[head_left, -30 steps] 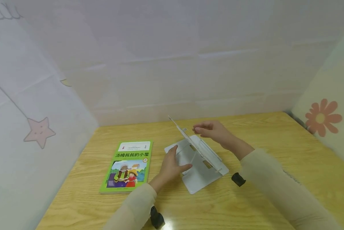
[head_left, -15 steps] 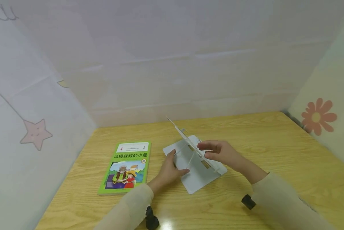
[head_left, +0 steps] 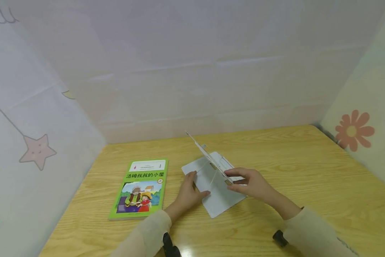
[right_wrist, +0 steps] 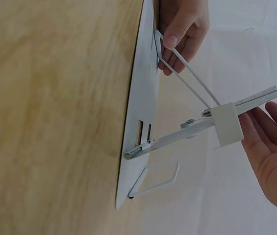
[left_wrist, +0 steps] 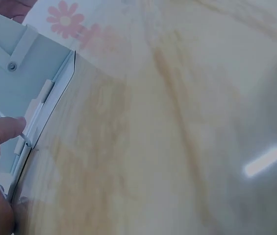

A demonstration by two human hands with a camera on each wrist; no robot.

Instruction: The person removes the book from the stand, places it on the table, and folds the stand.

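Observation:
A white metal book stand [head_left: 223, 194] lies on the wooden table, its back panel [head_left: 208, 157] raised at a slant over the flat base. My left hand [head_left: 189, 194] holds the base at its left edge, fingers and thumb spread around the wire prop. In the left wrist view the thumb [left_wrist: 11, 128] presses beside the wire's hinge. My right hand [head_left: 251, 184] grips the near right edge of the raised panel, thumb and fingers on either side. The right wrist view shows the wire prop [right_wrist: 192, 73] reaching from base to panel, next to a white end clip [right_wrist: 226, 125].
A green picture book [head_left: 138, 191] lies flat on the table [head_left: 295, 164], left of the stand. Pale printed sheets [head_left: 192, 71] stand along the back and both sides. A black wrist strap piece [head_left: 170, 246] hangs under the left sleeve.
My right hand has come down from behind the panel's top to its near right edge and taken hold there. My left hand stays at the base. The view has shifted slightly.

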